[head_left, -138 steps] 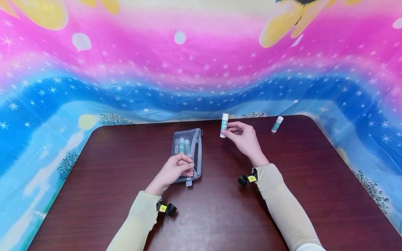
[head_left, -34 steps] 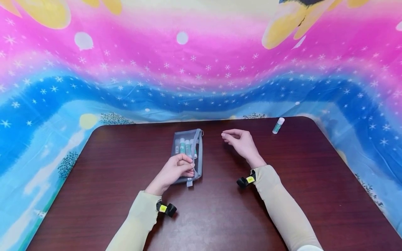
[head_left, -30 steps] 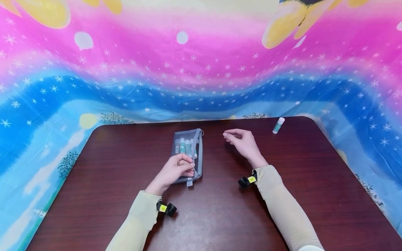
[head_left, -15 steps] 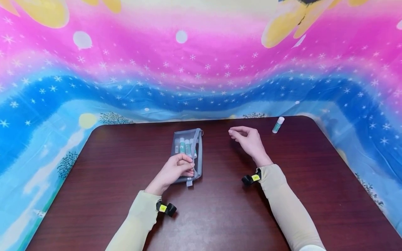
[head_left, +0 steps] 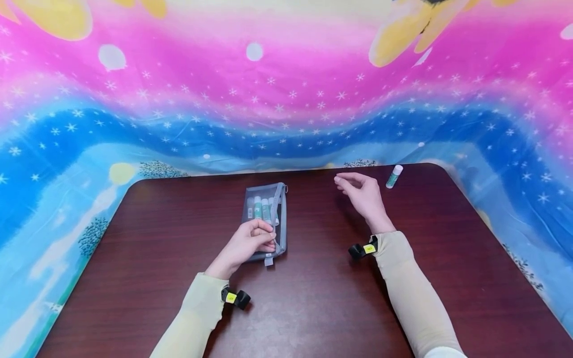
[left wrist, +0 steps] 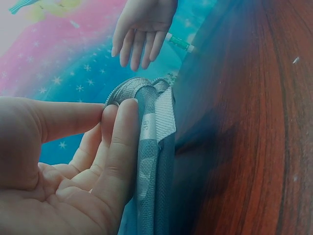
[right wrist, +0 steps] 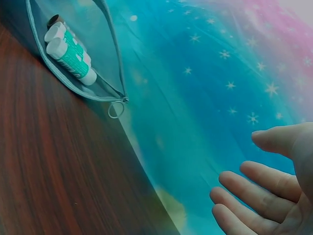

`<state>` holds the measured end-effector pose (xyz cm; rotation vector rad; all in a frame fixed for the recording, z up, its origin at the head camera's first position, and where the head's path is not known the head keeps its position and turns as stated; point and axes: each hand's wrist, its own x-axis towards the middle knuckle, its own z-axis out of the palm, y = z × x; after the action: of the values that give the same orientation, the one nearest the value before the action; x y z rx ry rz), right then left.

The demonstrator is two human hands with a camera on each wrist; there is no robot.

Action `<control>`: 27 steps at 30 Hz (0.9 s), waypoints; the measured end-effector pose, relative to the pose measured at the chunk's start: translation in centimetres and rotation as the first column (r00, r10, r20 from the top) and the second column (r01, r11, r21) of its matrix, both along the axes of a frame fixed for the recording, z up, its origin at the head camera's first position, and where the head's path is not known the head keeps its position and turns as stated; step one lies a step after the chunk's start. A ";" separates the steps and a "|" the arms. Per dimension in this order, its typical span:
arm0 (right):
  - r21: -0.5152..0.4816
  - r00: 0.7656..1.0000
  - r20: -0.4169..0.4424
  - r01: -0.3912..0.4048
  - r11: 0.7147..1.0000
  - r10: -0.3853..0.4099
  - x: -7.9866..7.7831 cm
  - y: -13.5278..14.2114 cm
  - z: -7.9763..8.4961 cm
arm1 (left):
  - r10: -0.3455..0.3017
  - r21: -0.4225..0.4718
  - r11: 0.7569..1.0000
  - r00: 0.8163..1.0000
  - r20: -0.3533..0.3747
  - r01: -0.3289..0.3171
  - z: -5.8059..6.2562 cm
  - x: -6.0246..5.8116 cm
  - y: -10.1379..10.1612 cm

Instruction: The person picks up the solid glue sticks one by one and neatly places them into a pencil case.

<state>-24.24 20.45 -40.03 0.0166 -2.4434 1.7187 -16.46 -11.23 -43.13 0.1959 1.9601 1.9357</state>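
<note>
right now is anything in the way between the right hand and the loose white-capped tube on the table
Nothing visible: in the head view, only tabletop shows between the right hand and the loose white-capped tube.

Both arms stretch across the worktop (head_left: pixel 147 223) from its near side, sleeved as far as the wrists. The left arm (head_left: pixel 194 308) slants inward, and the left hand (head_left: pixel 248 241) sits a little left of the worktop's middle, fingers curled and meeting the thumb in a pinch. The right arm (head_left: pixel 418 293) reaches farther, angled inward too. The right hand (head_left: pixel 363 195) is raised above the surface close to the far edge, nearer the far right corner than the far left, four fingers loosely bent, thumb standing apart from them.
</note>
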 end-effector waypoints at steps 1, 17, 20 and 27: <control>0.000 1.000 0.002 0.010 1.000 -0.010 0.0 0.1 0.1 | 0.000 0.000 1.000 1.000 0.001 0.000 0.0 0.0 0.0; -0.032 0.994 -0.040 0.099 0.995 -0.101 0.4 1.6 1.6 | -0.002 0.006 1.000 1.000 0.016 0.002 -0.2 0.0 0.0; -0.039 0.991 -0.058 0.119 0.992 -0.121 0.5 2.0 2.0 | -0.001 0.004 1.000 1.000 0.017 0.001 -0.2 0.0 0.0; -0.096 0.983 -0.092 0.153 0.984 -0.162 0.7 2.8 2.7 | 0.000 0.001 1.000 1.000 0.019 0.000 -0.2 0.0 0.1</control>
<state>-23.58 23.28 -37.36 -0.0968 -2.2314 1.7130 -16.49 -11.17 -43.30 0.1774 1.9463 1.9317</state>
